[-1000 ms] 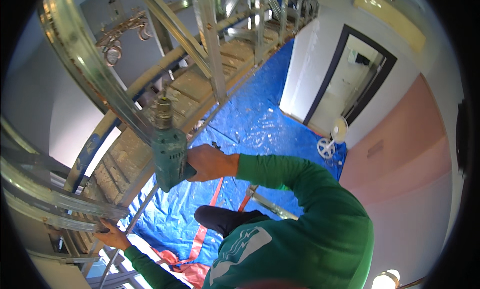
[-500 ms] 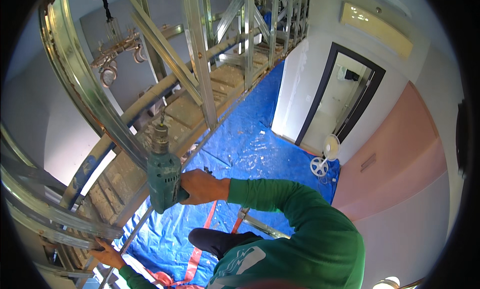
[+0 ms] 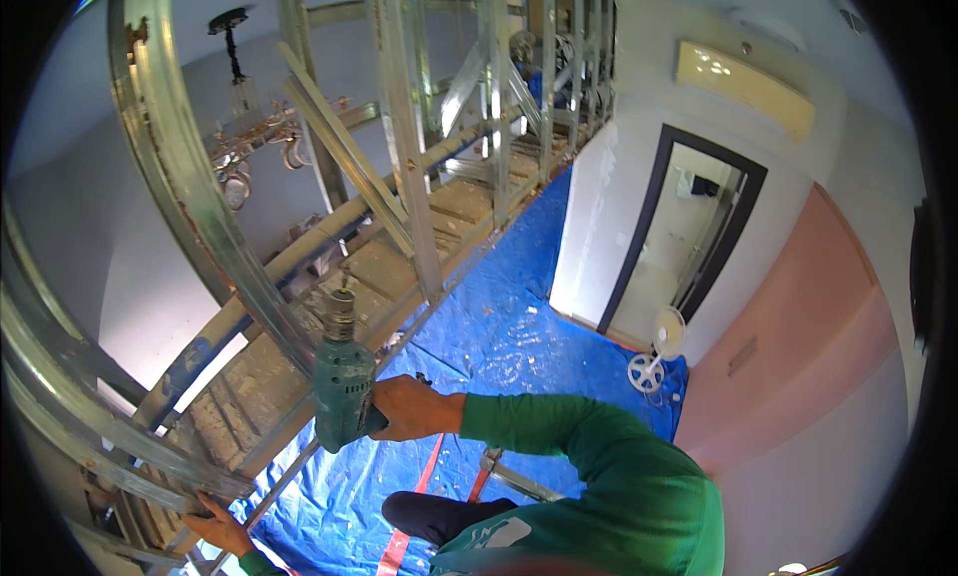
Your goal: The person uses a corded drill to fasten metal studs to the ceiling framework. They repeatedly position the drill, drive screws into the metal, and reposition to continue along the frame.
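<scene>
My right hand [image 3: 419, 408] is closed round the handle of a teal power drill [image 3: 342, 391]. The drill's chuck and a short bit point away from me, toward the wooden planks beyond. At the lower left, my left hand [image 3: 222, 528] grips the edge of a metal channel [image 3: 175, 461] near its end. Its fingertips are partly hidden by the metal. An upright metal stud [image 3: 185, 167], marked with rust, rises beside the drill, and the bit appears apart from it.
Metal studs [image 3: 399, 127] and a diagonal brace [image 3: 349, 152] stand along dusty planks [image 3: 235, 401]. A pipe [image 3: 299, 252] runs behind. Far below, blue sheeting [image 3: 489, 316] covers the floor, with a white fan [image 3: 659, 351] near a dark-framed doorway [image 3: 639, 227]. A chandelier [image 3: 239, 147] hangs at the upper left.
My view has tilted up a little, so the frame, drill and hands sit lower in the picture. Both hands keep their holds.
</scene>
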`<move>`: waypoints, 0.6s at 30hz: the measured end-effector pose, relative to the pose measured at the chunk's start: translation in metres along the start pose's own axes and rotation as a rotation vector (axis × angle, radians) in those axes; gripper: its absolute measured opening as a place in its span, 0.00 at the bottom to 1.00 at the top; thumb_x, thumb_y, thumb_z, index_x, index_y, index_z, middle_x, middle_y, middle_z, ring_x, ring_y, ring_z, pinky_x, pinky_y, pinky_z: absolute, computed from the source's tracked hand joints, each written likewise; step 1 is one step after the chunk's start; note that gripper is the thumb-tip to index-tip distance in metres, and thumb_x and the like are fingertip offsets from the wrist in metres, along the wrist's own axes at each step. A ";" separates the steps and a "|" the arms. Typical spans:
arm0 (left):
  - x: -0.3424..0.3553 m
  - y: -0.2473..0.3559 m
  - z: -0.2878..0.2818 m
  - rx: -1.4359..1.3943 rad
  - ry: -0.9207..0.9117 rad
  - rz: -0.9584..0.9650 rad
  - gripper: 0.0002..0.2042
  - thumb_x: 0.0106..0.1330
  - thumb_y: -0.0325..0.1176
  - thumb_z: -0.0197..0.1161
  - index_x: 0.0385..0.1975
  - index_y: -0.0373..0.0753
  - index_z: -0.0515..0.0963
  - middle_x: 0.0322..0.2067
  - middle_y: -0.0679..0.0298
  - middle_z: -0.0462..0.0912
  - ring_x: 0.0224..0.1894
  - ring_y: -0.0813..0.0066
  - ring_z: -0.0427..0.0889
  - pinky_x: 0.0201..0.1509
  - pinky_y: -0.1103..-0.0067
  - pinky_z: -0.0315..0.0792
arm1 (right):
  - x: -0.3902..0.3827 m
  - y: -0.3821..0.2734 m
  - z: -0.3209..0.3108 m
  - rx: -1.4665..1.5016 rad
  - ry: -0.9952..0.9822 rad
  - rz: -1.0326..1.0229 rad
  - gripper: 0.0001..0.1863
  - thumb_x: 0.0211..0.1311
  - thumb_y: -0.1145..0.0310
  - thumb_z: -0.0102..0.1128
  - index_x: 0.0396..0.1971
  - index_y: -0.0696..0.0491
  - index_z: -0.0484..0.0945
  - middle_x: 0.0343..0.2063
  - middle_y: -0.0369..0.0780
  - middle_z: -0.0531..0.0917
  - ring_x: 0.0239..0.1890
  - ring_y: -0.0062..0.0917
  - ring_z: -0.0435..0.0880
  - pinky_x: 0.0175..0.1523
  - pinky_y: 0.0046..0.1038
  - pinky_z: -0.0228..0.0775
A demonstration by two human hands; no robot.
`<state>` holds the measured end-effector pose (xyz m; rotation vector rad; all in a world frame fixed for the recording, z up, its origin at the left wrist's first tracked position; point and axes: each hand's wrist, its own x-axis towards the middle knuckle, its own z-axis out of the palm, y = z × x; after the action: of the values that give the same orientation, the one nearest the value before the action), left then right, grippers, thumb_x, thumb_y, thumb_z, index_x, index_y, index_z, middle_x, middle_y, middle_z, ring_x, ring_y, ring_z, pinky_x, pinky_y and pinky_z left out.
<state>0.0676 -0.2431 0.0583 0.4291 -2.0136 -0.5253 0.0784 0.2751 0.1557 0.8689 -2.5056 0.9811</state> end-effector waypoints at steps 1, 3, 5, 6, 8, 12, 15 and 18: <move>-0.001 -0.002 0.001 -0.001 -0.009 -0.004 0.39 0.85 0.55 0.60 0.74 0.18 0.66 0.66 0.28 0.77 0.65 0.32 0.80 0.70 0.52 0.74 | 0.001 -0.001 -0.001 -0.011 -0.003 0.004 0.19 0.58 0.62 0.74 0.43 0.58 0.79 0.36 0.51 0.86 0.40 0.52 0.90 0.46 0.50 0.84; -0.001 -0.004 0.003 0.017 0.004 0.015 0.38 0.86 0.55 0.59 0.73 0.20 0.67 0.65 0.29 0.77 0.65 0.32 0.79 0.70 0.52 0.73 | 0.001 -0.004 -0.003 -0.035 -0.042 0.041 0.21 0.57 0.62 0.74 0.45 0.58 0.79 0.36 0.51 0.86 0.41 0.52 0.90 0.47 0.50 0.84; -0.001 -0.004 0.002 0.017 0.004 0.028 0.36 0.87 0.54 0.58 0.72 0.20 0.67 0.65 0.29 0.76 0.66 0.31 0.78 0.70 0.52 0.71 | 0.001 -0.006 -0.006 -0.032 -0.049 0.046 0.22 0.57 0.61 0.75 0.45 0.58 0.79 0.37 0.51 0.86 0.42 0.52 0.90 0.47 0.50 0.84; -0.001 -0.004 0.002 -0.014 -0.010 0.021 0.38 0.86 0.54 0.59 0.72 0.18 0.66 0.66 0.28 0.75 0.67 0.31 0.77 0.72 0.52 0.71 | 0.001 -0.007 -0.007 -0.038 -0.069 0.064 0.22 0.57 0.61 0.75 0.45 0.58 0.79 0.37 0.51 0.86 0.42 0.52 0.90 0.48 0.50 0.84; -0.001 -0.002 0.000 -0.050 -0.047 0.004 0.41 0.85 0.55 0.60 0.74 0.15 0.63 0.68 0.27 0.73 0.70 0.30 0.75 0.75 0.53 0.70 | 0.001 -0.009 -0.009 -0.023 -0.091 0.089 0.24 0.57 0.60 0.76 0.47 0.59 0.79 0.38 0.52 0.87 0.43 0.53 0.90 0.50 0.51 0.83; -0.004 -0.002 0.002 0.011 -0.013 -0.019 0.39 0.85 0.54 0.60 0.74 0.18 0.65 0.68 0.28 0.73 0.69 0.30 0.75 0.75 0.53 0.70 | 0.003 -0.012 -0.011 0.000 -0.121 0.119 0.26 0.58 0.58 0.76 0.50 0.59 0.79 0.40 0.53 0.88 0.45 0.53 0.90 0.53 0.51 0.83; -0.005 -0.009 0.007 -0.005 0.021 0.010 0.37 0.84 0.54 0.62 0.72 0.19 0.67 0.67 0.29 0.74 0.68 0.30 0.76 0.75 0.53 0.70 | 0.002 -0.011 -0.010 0.004 -0.106 0.101 0.27 0.58 0.57 0.77 0.51 0.58 0.80 0.40 0.53 0.89 0.45 0.54 0.90 0.53 0.51 0.83; -0.005 -0.017 0.009 -0.101 -0.011 -0.013 0.38 0.82 0.54 0.65 0.70 0.20 0.69 0.65 0.29 0.76 0.69 0.31 0.76 0.74 0.53 0.70 | -0.002 -0.004 -0.006 -0.065 -0.062 0.092 0.25 0.58 0.56 0.78 0.49 0.57 0.83 0.39 0.53 0.90 0.43 0.54 0.91 0.52 0.51 0.83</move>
<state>0.0629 -0.2536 0.0416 0.3788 -1.9862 -0.6361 0.0832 0.2778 0.1610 0.7833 -2.6350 0.9085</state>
